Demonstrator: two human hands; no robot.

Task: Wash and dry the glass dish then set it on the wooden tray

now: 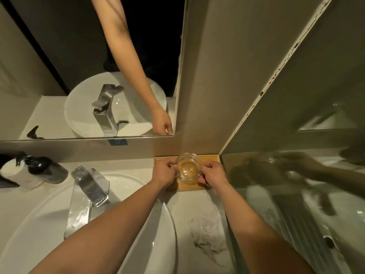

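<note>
- Far left on the desk (189,200), a dark pump bottle (44,170) lies tipped over beside a pale roll-shaped thing (14,172), both against the back wall under the mirror (88,66).
- Next along, the chrome tap (87,192) leans out over the white basin (59,224), its surface wet and shiny.
- Your left forearm crosses above the basin's right rim, and your left hand (164,174) has its grip closed on the left side of the glass dish (187,168), fingertips pinching the rim.
- There's the dish itself, clear glass, open side up, right over the middle of the wooden tray (209,159); the wood shows yellow through its base. Whether it's touching the tray or just above it, I cannot tell.
- The tray sits at the back of the desk, tucked into the corner where the wall meets the glass panel (296,135).
- Your right hand (214,176) mirrors the left, grip closed on the dish's right side, thumb and fingers curled round the wall.
- Nearer you, below that hand, a crumpled white cloth (207,232) lies flat on the desk between the basin and the glass panel, well apart from the tray.
- Far right, the glass panel throws back a blurred reflection of your arm.
</note>
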